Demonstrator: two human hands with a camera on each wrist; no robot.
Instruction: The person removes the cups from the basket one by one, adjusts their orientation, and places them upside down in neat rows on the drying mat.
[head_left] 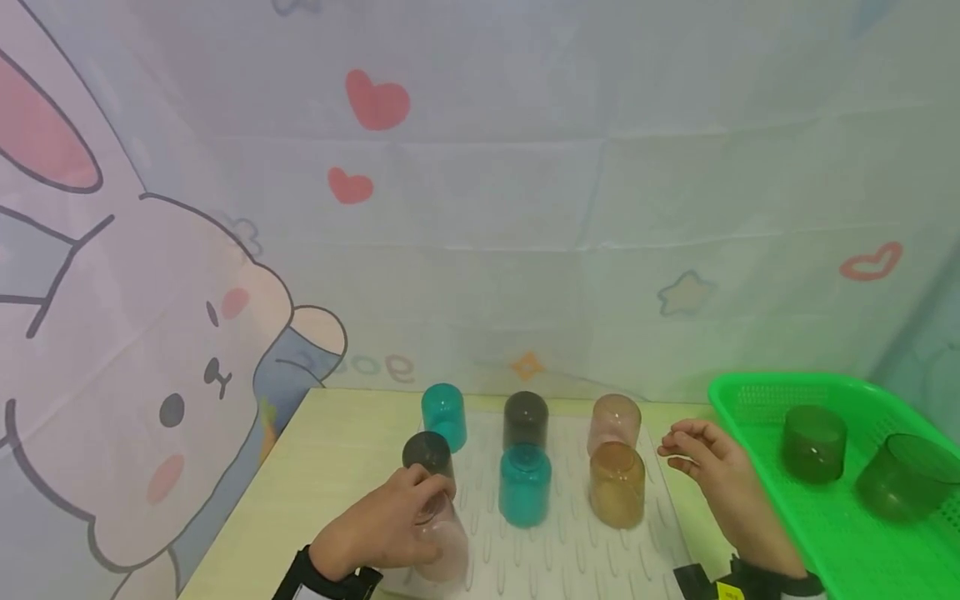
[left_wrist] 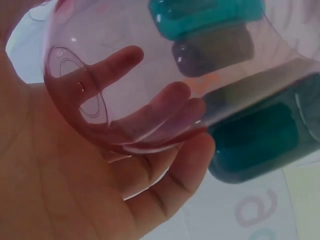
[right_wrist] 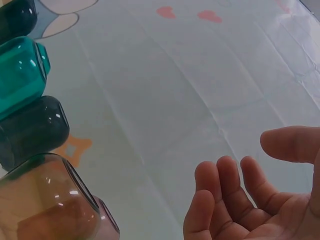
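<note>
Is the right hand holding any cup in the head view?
No. The right hand hovers with loosely curled fingers, holding nothing, between the amber cup and the green basket.

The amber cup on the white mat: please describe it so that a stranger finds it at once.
Start at the green basket on the right of the table. Beside it lies a white ridged mat bearing upturned cups. The amber cup stands in the column nearest the basket, before a pale pink cup; it is the only brownish-orange one.
</note>
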